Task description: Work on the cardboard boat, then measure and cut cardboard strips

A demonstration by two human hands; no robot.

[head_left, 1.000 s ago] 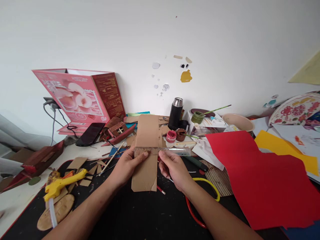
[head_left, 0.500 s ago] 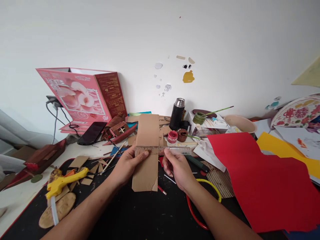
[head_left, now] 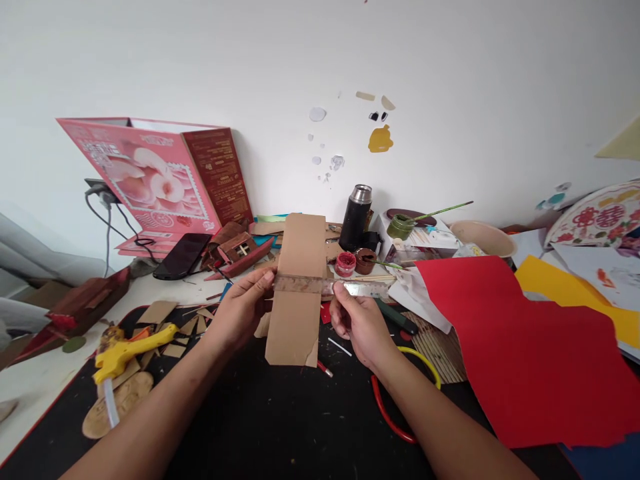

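A long strip of brown cardboard [head_left: 299, 247] is held up in front of me, over the black mat. Across its middle lies a clear, paint-smeared ruler [head_left: 301, 285] whose right part sticks out past the cardboard. My left hand [head_left: 240, 307] is closed at the cardboard's left edge, its thumb on the ruler's left end. Whether its hidden fingers also grip the cardboard, I cannot tell. My right hand [head_left: 361, 320] pinches the ruler between thumb and fingers, just right of the cardboard. Below them, a pencil [head_left: 325, 369] lies partly behind the cardboard.
A yellow glue gun [head_left: 127, 353] and cardboard scraps lie left. Behind stand a pink box [head_left: 150, 180], a phone [head_left: 183, 255], a model boat [head_left: 245, 257], a black flask [head_left: 356, 217] and open paint jars [head_left: 346, 263]. Red paper [head_left: 520, 360] and a red-yellow loop [head_left: 383, 407] are right.
My left thumb has slid left off the cardboard's face to its edge, at the ruler's end. The ruler now sits a little higher in view; my right hand still pinches it.
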